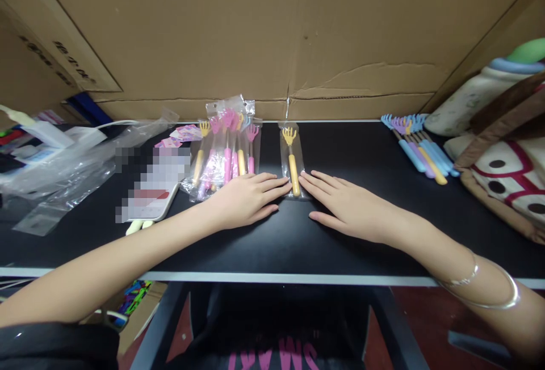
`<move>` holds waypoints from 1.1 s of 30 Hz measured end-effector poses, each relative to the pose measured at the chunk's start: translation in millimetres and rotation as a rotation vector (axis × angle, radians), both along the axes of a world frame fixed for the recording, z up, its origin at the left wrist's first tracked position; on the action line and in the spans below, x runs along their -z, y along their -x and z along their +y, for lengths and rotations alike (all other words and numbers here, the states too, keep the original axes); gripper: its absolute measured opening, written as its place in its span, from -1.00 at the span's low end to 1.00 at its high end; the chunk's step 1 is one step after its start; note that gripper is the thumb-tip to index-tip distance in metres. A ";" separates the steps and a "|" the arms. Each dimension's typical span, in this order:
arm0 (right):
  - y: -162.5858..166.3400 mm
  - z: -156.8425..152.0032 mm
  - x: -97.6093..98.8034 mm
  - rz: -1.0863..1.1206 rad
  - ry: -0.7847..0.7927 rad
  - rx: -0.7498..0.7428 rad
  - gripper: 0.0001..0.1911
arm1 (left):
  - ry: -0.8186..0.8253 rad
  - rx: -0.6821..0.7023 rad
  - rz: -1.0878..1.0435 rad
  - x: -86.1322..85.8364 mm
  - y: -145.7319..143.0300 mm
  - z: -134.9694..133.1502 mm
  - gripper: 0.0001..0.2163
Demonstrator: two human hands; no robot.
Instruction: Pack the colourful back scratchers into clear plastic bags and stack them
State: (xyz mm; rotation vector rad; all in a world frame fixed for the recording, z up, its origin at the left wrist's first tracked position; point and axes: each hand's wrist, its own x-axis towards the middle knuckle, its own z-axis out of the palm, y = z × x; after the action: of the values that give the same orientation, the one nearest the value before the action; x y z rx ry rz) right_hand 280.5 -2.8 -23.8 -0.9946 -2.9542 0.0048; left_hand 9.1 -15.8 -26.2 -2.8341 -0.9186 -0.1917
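A yellow back scratcher [293, 172], claw end away from me, lies in a clear plastic sleeve [301, 157] on the black table. My left hand [251, 200] rests flat with its fingertips at the left side of the sleeve's lower end. From the other side my right hand [343, 202] lies flat, fingers stretched, its fingertips at the right edge of the sleeve. Beyond my left hand is a pile of bagged back scratchers [227, 157], mostly pink with some yellow. Unbagged back scratchers [419, 146] in blue, purple and yellow lie at the right.
A phone [155, 191] and pink printed cards [186, 133] lie left of the pile. Crumpled clear plastic bags [97, 160] cover the far left. A plush bag [502, 171] and a bottle-shaped cushion [464, 100] stand at the right. A cardboard wall [272, 35] closes off the back.
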 end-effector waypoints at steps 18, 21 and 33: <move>0.3 -1.5 -4.0 0.007 0.044 0.020 -0.28 | -0.019 -0.009 -0.015 0.3 -1.3 -1.0 -0.59; 0.7 -1.8 -5.1 0.003 0.051 0.027 -0.27 | -0.017 -0.006 -0.020 1.0 -1.4 -0.9 -0.59; -0.6 2.4 -8.2 0.020 0.013 -0.013 -0.31 | -0.035 -0.002 -0.015 2.0 -0.8 -0.8 -0.59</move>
State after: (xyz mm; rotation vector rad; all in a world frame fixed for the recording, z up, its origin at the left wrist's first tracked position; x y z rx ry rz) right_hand 281.1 -0.4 -15.6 -0.9706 -2.9464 0.0338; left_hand 9.8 -16.6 -28.2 -2.8037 -0.9126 -0.2272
